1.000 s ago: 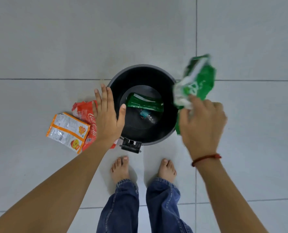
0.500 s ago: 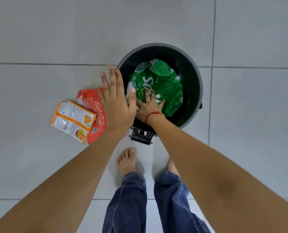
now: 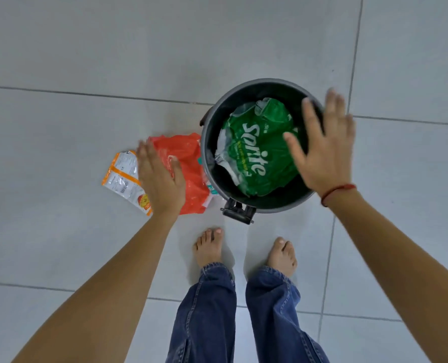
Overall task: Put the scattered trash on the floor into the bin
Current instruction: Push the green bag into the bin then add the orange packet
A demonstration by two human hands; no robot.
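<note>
A round dark bin (image 3: 209,142) stands on the grey tiled floor, and a crumpled green Sprite wrapper (image 3: 254,150) lies inside it. My right hand (image 3: 322,150) hovers over the bin's right side, open, fingers spread, holding nothing. On the floor left of the bin lies a red plastic wrapper (image 3: 191,169), touching the bin's wall. An orange and white sachet (image 3: 123,176) lies further left. My left hand (image 3: 160,179) is open above these two, covering part of each; whether it touches them is unclear.
The bin's black foot pedal (image 3: 237,212) points toward my bare feet (image 3: 208,246), which stand just in front of it. Grey floor tiles with thin grout lines surround everything.
My right hand has come up out of the bin and let go of the green wrapper, which stays inside. My left hand has moved left over the red wrapper and the sachet.
</note>
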